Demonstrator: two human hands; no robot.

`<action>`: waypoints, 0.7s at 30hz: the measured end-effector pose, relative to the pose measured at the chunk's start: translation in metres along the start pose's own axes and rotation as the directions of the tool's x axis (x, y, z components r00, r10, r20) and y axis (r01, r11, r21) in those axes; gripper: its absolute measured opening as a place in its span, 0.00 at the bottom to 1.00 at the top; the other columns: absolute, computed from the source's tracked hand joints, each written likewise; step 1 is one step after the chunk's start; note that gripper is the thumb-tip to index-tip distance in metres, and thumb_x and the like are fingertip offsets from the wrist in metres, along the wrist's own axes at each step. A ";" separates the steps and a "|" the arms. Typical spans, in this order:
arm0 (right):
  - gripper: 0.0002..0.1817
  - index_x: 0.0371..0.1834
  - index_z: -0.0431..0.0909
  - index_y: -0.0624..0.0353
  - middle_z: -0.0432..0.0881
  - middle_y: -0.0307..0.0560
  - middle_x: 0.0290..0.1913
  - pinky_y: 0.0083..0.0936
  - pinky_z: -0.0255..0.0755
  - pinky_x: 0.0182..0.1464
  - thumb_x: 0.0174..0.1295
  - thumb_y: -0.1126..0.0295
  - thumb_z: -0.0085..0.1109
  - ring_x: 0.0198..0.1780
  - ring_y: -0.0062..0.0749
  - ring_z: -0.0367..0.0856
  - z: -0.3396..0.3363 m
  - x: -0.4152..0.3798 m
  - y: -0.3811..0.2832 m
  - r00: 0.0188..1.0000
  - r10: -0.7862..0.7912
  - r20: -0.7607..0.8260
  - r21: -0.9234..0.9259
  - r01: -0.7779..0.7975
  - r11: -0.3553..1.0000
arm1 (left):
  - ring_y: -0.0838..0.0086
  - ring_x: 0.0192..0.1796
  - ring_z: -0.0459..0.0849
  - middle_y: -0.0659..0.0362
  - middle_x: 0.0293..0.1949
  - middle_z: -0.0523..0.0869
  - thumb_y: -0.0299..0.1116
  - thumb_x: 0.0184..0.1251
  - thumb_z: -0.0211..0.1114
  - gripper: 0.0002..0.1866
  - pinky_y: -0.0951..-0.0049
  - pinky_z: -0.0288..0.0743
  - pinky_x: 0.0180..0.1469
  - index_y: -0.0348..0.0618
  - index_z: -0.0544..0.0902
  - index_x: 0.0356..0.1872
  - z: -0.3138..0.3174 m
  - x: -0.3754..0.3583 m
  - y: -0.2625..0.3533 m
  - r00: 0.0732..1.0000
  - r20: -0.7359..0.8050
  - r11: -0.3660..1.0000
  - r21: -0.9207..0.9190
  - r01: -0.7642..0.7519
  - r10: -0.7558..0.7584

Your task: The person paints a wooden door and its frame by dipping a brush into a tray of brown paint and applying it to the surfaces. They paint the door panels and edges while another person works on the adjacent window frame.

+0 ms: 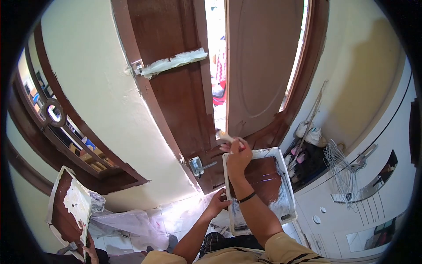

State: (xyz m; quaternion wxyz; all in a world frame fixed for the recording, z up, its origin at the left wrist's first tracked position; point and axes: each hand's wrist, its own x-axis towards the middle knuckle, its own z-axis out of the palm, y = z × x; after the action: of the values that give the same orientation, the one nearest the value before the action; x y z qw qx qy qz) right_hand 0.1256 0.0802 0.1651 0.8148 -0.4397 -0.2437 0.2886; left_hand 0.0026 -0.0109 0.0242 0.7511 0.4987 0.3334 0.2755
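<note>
My right hand (239, 159) is closed around a paintbrush (225, 136), its dark bristles at the edge of the brown door panel (263, 57). Below that arm is a white-rimmed paint tray (288, 189) with brown paint in it and whitish smears on its walls. The fingers of my left hand (218, 203) grip the tray's left rim. Just left of the tray, a metal door handle (196, 167) is fixed to the darker brown door leaf (169, 101). A strip of paint-smeared pale covering (176, 62) crosses that leaf higher up.
At the lower left, another person's hand (91, 251) holds a second tray (56, 207) with brown and white paint and a brush (67, 248). Plastic sheeting (132, 222) covers part of the tiled floor. Tangled wire (345, 169) and a white cabinet (325, 237) stand to the right.
</note>
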 end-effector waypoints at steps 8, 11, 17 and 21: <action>0.12 0.45 0.73 0.74 0.82 0.54 0.32 0.24 0.83 0.32 0.69 0.72 0.50 0.30 0.34 0.85 0.030 0.018 0.000 0.996 -0.081 0.035 0.036 0.080 0.996 | 0.73 0.38 0.83 0.58 0.41 0.84 0.24 0.61 0.64 0.19 0.72 0.78 0.36 0.43 0.72 0.53 0.005 -0.003 0.004 1.000 -0.010 0.999 -0.032 0.020 -0.020; 0.13 0.45 0.73 0.74 0.82 0.56 0.34 0.25 0.83 0.33 0.70 0.71 0.50 0.29 0.34 0.85 0.033 0.013 -0.032 0.986 -0.160 0.048 0.107 0.155 0.982 | 0.73 0.38 0.83 0.57 0.41 0.84 0.24 0.61 0.64 0.20 0.71 0.79 0.36 0.42 0.72 0.54 0.006 -0.002 0.003 1.000 -0.001 0.999 -0.045 -0.011 0.010; 0.13 0.45 0.73 0.74 0.82 0.57 0.35 0.26 0.82 0.33 0.70 0.70 0.50 0.29 0.33 0.84 -0.008 0.009 0.015 1.000 -0.021 0.021 -0.007 0.021 1.000 | 0.72 0.39 0.83 0.56 0.41 0.84 0.24 0.60 0.64 0.21 0.71 0.79 0.36 0.41 0.71 0.55 0.003 0.007 -0.010 1.000 0.019 0.999 -0.032 -0.006 0.007; 0.13 0.46 0.73 0.74 0.82 0.57 0.34 0.26 0.82 0.33 0.70 0.70 0.50 0.29 0.34 0.85 0.004 0.014 0.025 0.998 -0.050 0.039 -0.038 0.051 0.998 | 0.73 0.39 0.83 0.56 0.41 0.84 0.25 0.61 0.64 0.21 0.71 0.79 0.36 0.41 0.71 0.55 0.006 0.004 0.003 1.000 0.025 1.000 -0.026 0.004 -0.004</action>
State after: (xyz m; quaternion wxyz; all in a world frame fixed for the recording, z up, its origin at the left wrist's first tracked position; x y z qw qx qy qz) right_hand 0.1269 0.1030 0.1476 0.8083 -0.4438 -0.2758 0.2713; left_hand 0.0095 -0.0106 0.0279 0.7622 0.4917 0.3214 0.2722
